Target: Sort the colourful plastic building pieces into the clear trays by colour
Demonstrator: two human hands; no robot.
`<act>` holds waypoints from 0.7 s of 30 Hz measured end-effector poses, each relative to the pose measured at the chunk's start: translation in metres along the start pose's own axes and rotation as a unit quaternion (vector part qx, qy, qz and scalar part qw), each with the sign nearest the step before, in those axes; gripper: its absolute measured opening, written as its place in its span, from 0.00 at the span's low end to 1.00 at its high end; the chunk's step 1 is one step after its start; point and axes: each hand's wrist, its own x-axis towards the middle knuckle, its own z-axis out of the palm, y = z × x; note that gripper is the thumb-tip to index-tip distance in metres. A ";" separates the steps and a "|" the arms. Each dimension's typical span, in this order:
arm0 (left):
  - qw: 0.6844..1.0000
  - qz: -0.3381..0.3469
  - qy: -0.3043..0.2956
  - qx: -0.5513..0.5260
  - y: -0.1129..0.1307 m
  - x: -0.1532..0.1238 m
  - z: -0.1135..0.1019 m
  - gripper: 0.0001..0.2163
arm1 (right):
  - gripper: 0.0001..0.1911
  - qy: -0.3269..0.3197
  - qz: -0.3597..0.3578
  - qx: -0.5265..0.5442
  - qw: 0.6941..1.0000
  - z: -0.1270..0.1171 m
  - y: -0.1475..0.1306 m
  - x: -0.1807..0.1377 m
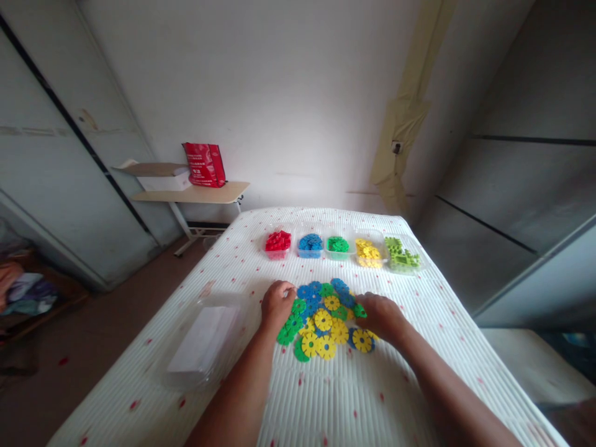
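Note:
A pile of flat plastic flower-shaped discs [323, 320] in blue, green and yellow lies on the white striped bed cover [335, 397]. My left hand [277, 304] rests at the pile's left edge with its fingers curled onto the discs. My right hand [379, 313] sits at the pile's right edge, fingers curled, touching a green disc [359, 310]. What either hand grips, if anything, is hidden under the fingers. Beyond the pile stands a row of small clear tubs: red pieces [278, 241], blue [310, 243], green [338, 244], yellow [367, 251] and light green [401, 254].
A clear plastic lidded box [205, 338] lies on the bed to the left of my left arm. A small wooden side table [195, 194] with a red bag [203, 164] stands by the wall. Floor drops off left of the bed.

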 end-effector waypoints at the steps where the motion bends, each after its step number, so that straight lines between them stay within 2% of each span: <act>1: 1.000 0.000 0.000 0.000 0.000 0.000 0.000 0.05 | 0.19 0.000 0.004 0.009 1.000 0.000 0.002 0.001; 7: 1.000 -0.005 0.000 -0.001 0.000 0.000 0.000 0.05 | 0.17 0.013 0.006 0.116 0.993 -0.001 0.016 0.005; 12: 1.000 -0.009 -0.003 -0.001 0.002 0.000 -0.001 0.05 | 0.21 0.089 -0.014 0.152 0.984 0.001 0.022 0.007; 16: 1.000 -0.008 -0.005 -0.002 0.003 -0.001 -0.002 0.05 | 0.21 0.062 -0.091 0.150 0.982 0.003 0.016 0.007; 21: 1.000 -0.009 -0.003 -0.002 0.003 -0.001 -0.002 0.05 | 0.21 0.041 -0.089 0.103 0.990 0.005 0.013 0.010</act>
